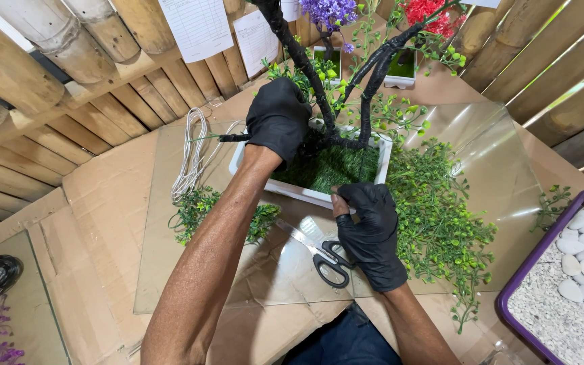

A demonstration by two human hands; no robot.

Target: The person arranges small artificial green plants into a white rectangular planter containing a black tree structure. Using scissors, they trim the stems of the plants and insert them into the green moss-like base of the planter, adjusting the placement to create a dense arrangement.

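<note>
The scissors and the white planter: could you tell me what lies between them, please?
In the head view, only the right hand and bare glass sheet lie between the scissors and white planter.

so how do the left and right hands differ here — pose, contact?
The left hand is raised and closed around the black wrapped trunk of the artificial tree; the right hand sits lower, at the rim of the white planter. The left hand's fingers curl in a grip; the right hand pinches at the planter's edge, near the scissors on the glass sheet. Both wear black gloves.
</note>
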